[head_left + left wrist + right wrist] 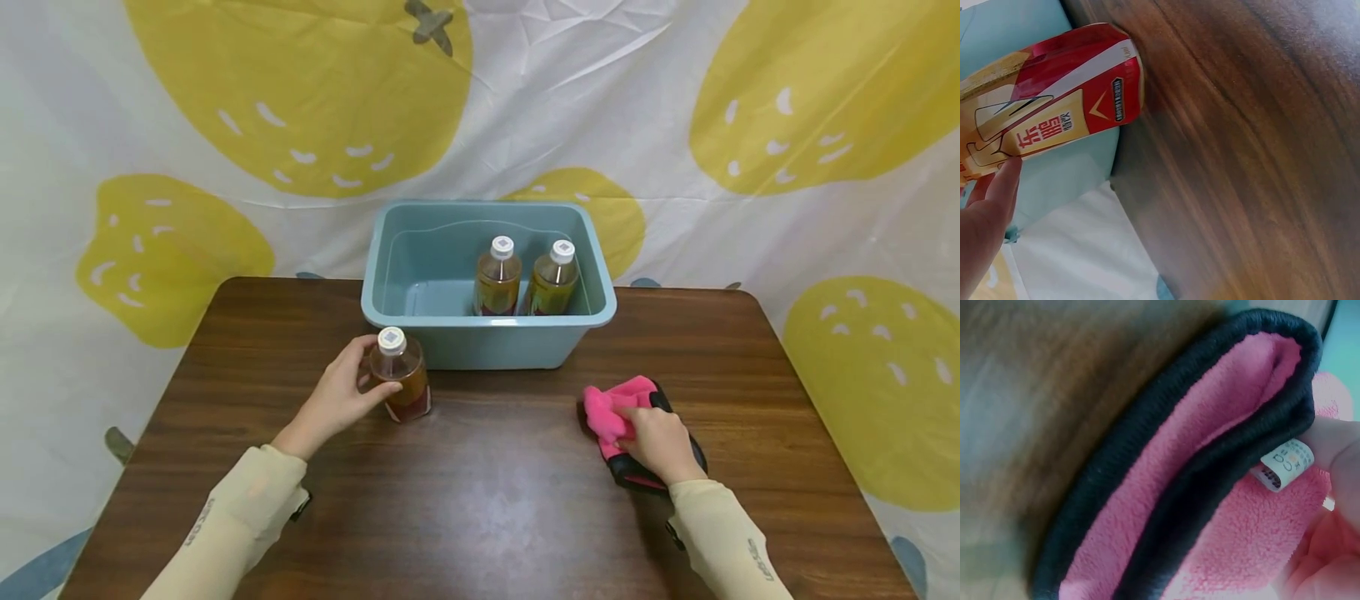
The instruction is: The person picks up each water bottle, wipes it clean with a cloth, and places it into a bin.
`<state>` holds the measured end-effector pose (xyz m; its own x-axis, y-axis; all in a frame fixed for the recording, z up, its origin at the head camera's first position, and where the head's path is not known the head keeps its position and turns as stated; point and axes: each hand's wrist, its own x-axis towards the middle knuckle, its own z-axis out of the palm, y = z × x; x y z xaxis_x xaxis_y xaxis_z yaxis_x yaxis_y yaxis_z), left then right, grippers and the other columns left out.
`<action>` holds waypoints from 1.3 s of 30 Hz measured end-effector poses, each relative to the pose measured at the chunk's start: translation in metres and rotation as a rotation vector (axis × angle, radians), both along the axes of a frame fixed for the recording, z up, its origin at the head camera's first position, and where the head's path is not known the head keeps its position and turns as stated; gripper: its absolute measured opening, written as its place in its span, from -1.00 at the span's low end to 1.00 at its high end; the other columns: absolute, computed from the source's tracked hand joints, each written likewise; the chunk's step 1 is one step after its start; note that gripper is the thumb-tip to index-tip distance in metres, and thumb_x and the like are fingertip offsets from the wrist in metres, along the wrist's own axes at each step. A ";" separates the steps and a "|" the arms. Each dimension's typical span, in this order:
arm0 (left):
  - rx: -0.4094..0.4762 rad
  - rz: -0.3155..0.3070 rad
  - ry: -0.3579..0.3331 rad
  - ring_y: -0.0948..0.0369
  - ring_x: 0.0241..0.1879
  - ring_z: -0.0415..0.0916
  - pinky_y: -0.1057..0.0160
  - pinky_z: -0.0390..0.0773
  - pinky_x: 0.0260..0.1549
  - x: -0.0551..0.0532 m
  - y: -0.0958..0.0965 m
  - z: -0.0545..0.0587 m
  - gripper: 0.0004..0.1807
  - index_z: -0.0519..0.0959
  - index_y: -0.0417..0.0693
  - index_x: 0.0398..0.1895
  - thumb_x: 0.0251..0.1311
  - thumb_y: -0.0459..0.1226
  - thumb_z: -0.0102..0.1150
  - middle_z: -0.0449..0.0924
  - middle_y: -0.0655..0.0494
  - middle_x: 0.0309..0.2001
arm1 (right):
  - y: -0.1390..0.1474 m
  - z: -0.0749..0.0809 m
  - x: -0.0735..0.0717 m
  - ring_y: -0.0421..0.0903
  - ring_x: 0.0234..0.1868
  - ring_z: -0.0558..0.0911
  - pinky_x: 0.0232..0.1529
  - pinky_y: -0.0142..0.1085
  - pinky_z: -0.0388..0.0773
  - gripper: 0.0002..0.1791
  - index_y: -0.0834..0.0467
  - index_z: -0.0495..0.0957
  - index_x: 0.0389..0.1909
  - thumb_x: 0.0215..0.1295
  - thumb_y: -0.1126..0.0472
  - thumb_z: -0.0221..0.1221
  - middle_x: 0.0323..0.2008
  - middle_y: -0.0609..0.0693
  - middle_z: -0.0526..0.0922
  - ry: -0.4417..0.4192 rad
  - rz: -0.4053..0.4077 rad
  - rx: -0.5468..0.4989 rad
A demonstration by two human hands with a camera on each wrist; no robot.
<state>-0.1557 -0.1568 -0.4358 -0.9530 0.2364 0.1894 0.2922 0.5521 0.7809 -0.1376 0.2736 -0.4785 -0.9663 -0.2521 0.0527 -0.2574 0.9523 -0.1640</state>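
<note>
My left hand [337,404] holds a plastic drink bottle [410,390] with a white cap, thumb on the near side and fingers behind. The bottle is just in front of the blue bin; whether its base touches the table I cannot tell. The left wrist view shows its red and yellow label [1079,94] and a fingertip against it. At the right, my right hand [662,443] pinches a bunched pink cloth [628,398] with black edging, low over the table. Up close in the right wrist view, the cloth [1235,550] has a small white tag [1285,464] beside the fingers.
The light blue bin [480,346] stands at the table's back edge. Inside its right half are two upright bottles, one with its label to the left [497,287] and another beside it [552,287]. Behind the wooden table [480,500] hangs a fruit-print curtain [570,108].
</note>
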 end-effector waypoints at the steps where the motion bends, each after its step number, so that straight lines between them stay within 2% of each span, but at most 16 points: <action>1: -0.002 0.000 0.002 -0.04 0.06 0.37 0.01 0.47 -0.09 0.000 0.000 0.000 -0.28 0.21 -0.23 0.17 -0.04 -0.25 0.34 0.36 -0.18 0.06 | -0.001 0.000 0.001 0.03 -0.62 0.47 -0.57 -0.06 0.47 -0.58 0.21 0.62 -0.24 -0.23 0.22 0.42 -0.58 0.12 0.58 0.000 -0.006 -0.004; 5: -0.004 0.005 0.023 -0.04 0.10 0.33 -0.02 0.46 -0.08 0.001 0.001 -0.001 -0.27 0.20 -0.21 0.21 -0.03 -0.24 0.33 0.33 -0.17 0.11 | -0.002 0.000 0.004 -0.02 -0.66 0.40 -0.62 -0.14 0.40 -0.63 0.19 0.63 -0.25 -0.20 0.27 0.39 -0.64 0.09 0.52 -0.014 -0.033 -0.019; 9: -0.051 0.008 0.099 0.05 -0.07 0.40 0.04 0.52 -0.18 0.001 0.003 -0.002 -0.26 0.23 -0.17 0.22 -0.04 -0.22 0.34 0.38 -0.11 0.02 | 0.000 -0.001 0.003 0.08 -0.62 0.49 -0.61 -0.07 0.43 -0.66 0.17 0.63 -0.30 -0.22 0.29 0.39 -0.60 0.13 0.56 0.006 -0.023 -0.029; 12: -0.069 0.011 0.120 0.09 -0.14 0.41 0.07 0.52 -0.23 0.001 0.003 -0.002 -0.27 0.26 -0.16 0.21 -0.05 -0.21 0.35 0.40 -0.09 -0.04 | 0.001 0.001 0.003 0.13 -0.57 0.53 -0.59 -0.03 0.44 -0.68 0.19 0.62 -0.33 -0.23 0.30 0.39 -0.55 0.15 0.59 0.014 -0.012 -0.051; 17: -0.018 0.010 0.067 0.00 0.02 0.38 0.05 0.51 -0.12 0.000 0.006 -0.002 -0.26 0.25 -0.17 0.22 -0.05 -0.21 0.34 0.38 -0.12 0.02 | -0.003 0.010 0.005 0.04 -0.60 0.50 -0.61 -0.11 0.39 -0.75 0.20 0.60 -0.37 -0.18 0.35 0.34 -0.55 0.09 0.60 0.034 -0.009 -0.131; 21: 0.017 0.013 0.046 0.01 0.06 0.35 0.04 0.48 -0.08 0.000 0.008 -0.004 -0.25 0.24 -0.18 0.22 -0.06 -0.23 0.35 0.36 -0.11 0.04 | -0.013 0.021 0.006 -0.06 -0.64 0.40 -0.63 -0.21 0.31 -0.82 0.12 0.54 -0.51 -0.17 0.41 0.27 -0.64 -0.01 0.51 0.090 0.017 -0.192; 24: 0.040 0.015 0.019 0.01 0.07 0.34 0.03 0.47 -0.07 0.000 0.010 -0.005 -0.24 0.23 -0.17 0.23 -0.06 -0.21 0.35 0.35 -0.10 0.05 | -0.022 0.030 0.007 -0.08 -0.64 0.35 -0.61 -0.23 0.28 -0.78 0.10 0.47 -0.60 -0.20 0.45 0.26 -0.66 -0.03 0.46 0.135 0.049 -0.221; 27: 0.061 0.025 -0.003 0.01 0.08 0.34 0.04 0.46 -0.06 0.000 0.012 -0.004 -0.27 0.24 -0.16 0.23 -0.02 -0.17 0.32 0.35 -0.10 0.06 | -0.032 0.038 0.008 -0.06 -0.58 0.45 -0.56 -0.20 0.39 -0.79 0.17 0.53 -0.55 -0.24 0.48 0.30 -0.57 0.02 0.53 0.186 0.095 -0.270; 29: 0.068 0.036 -0.003 0.00 0.09 0.34 0.03 0.46 -0.06 -0.001 0.013 -0.004 -0.31 0.26 -0.16 0.22 0.02 -0.16 0.29 0.35 -0.11 0.06 | -0.040 0.044 0.007 -0.01 -0.46 0.56 -0.46 -0.15 0.50 -0.75 0.23 0.59 -0.45 -0.26 0.48 0.33 -0.43 0.08 0.61 0.214 0.131 -0.313; 32: 0.062 0.047 0.004 -0.01 0.07 0.34 0.01 0.47 -0.09 -0.001 0.014 -0.002 -0.34 0.27 -0.16 0.21 0.04 -0.17 0.27 0.36 -0.12 0.06 | -0.052 0.053 0.005 0.03 -0.31 0.62 -0.30 -0.10 0.55 -0.66 0.28 0.62 -0.32 -0.27 0.50 0.34 -0.29 0.12 0.64 0.245 0.187 -0.391; 35: 0.056 0.043 0.004 -0.02 0.07 0.34 0.01 0.48 -0.10 -0.001 0.014 -0.001 -0.35 0.28 -0.17 0.20 0.04 -0.18 0.27 0.37 -0.13 0.06 | -0.066 0.063 0.000 -0.04 -0.40 0.61 -0.35 -0.17 0.56 -0.65 0.27 0.63 -0.30 -0.25 0.50 0.33 -0.33 0.10 0.66 0.254 0.219 -0.455; 39: 0.062 0.035 -0.008 -0.03 0.10 0.33 0.02 0.48 -0.09 -0.001 0.014 0.000 -0.35 0.27 -0.18 0.20 0.05 -0.18 0.26 0.36 -0.14 0.08 | -0.086 0.074 -0.006 -0.17 -0.56 0.46 -0.51 -0.32 0.47 -0.70 0.23 0.62 -0.32 -0.19 0.48 0.32 -0.49 0.01 0.61 0.215 0.228 -0.553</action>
<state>-0.1569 -0.1428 -0.4357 -0.9620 0.1914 0.1946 0.2671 0.5126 0.8160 -0.1439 0.1873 -0.4049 -0.8447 -0.3307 0.4209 -0.5259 0.6591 -0.5376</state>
